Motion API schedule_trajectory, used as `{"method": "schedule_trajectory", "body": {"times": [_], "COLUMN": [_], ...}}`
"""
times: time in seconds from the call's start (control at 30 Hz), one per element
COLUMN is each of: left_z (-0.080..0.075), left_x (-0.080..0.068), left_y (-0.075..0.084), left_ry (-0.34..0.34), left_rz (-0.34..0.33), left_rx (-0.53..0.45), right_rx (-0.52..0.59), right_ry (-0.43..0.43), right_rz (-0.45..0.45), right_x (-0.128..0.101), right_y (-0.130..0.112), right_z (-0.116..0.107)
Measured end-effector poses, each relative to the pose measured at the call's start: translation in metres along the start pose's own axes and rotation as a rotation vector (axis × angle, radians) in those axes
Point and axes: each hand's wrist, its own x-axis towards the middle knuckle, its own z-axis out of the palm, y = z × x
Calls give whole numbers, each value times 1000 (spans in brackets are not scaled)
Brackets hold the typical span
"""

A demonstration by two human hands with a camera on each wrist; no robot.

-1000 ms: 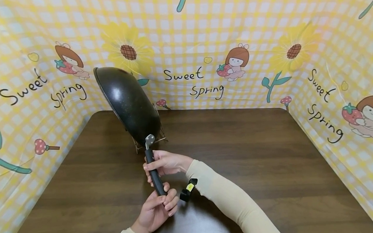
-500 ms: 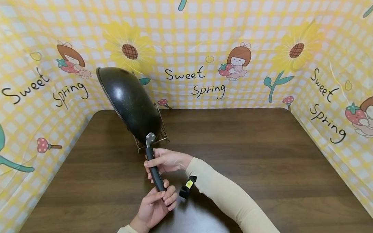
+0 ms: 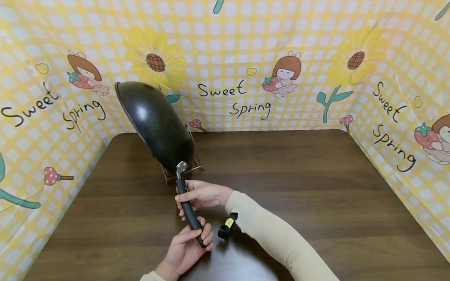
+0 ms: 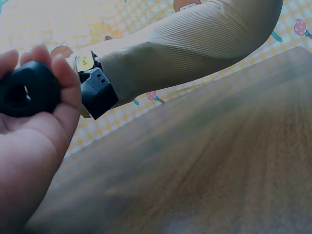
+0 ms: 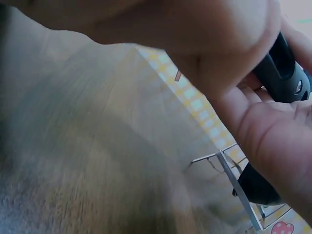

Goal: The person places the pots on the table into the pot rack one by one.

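A black wok (image 3: 155,122) stands tilted on its side at the left of the table, its dark outer surface towards me. Its lower part is at a thin wire rack (image 5: 237,187), which it partly hides. From a silver bracket (image 3: 181,168) the black handle (image 3: 191,217) runs down towards me. My right hand (image 3: 202,195) grips the handle near the bracket, thumb across the top. Lower down, my left hand (image 3: 184,250) holds the handle's end between thumb and curled fingers. In the left wrist view, the handle end (image 4: 46,90) shows a hole.
The brown wooden table (image 3: 285,175) extends to the right of the wok. Yellow checked cloth (image 3: 221,45) with printed figures surrounds its back and sides. A black wrist camera with a yellow label (image 3: 228,226) sits on my right wrist, beside the left hand.
The left fingers have shifted slightly on the handle, so its tip now shows below the thumb. The wok and the right hand stay nearly where they were.
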Motion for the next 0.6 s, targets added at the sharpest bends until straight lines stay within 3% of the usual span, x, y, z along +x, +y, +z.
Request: {"method": "schedule_trajectory", "body": {"times": [0.37,0.6], "left_z": [-5,-4], "left_x": [-2,-3], "left_y": [5,7], "left_ry": [235,361], "left_rz": [-129,-175], "left_rx": [95,121], "right_rx": [-16,-19], "right_ry": [65,91], "right_rz": [32,34], "right_x": [2,3], "right_y": [6,10], "right_z": [-6,-10]}}
